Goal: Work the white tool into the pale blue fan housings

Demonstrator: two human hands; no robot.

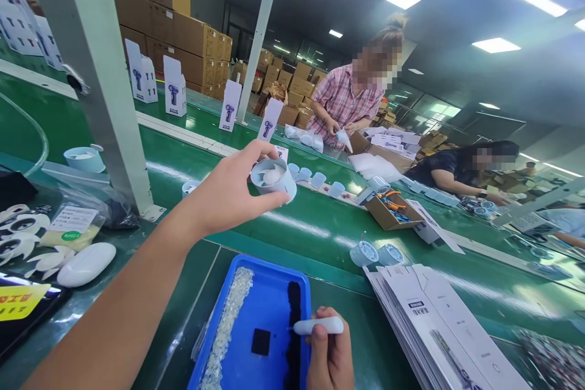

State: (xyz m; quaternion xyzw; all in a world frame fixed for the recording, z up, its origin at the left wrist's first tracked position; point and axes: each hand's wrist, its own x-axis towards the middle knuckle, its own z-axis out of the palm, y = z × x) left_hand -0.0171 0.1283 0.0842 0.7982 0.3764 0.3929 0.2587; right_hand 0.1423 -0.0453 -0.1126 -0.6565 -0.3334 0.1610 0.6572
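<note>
My left hand [231, 192] is stretched out over the green conveyor belt [315, 225] and holds a small light-blue fan housing [273, 179] between thumb and fingers, its white blades facing me. My right hand [329, 353] is low at the frame's bottom edge and grips a white pen-shaped tool [319, 325], its fine tip pointing left over a blue tray [274, 304]. In the tray lie a strip of small clear beads [228, 323], a black strip [294, 329] and a small black square [261, 342].
A stack of flat white cartons [439, 323] lies to the right of the tray. More fan housings [375, 253] and upright white boxes [175, 88] stand on the belt. White parts [86, 263] sit at left by a metal post [109, 85]. Two other people work across the belt.
</note>
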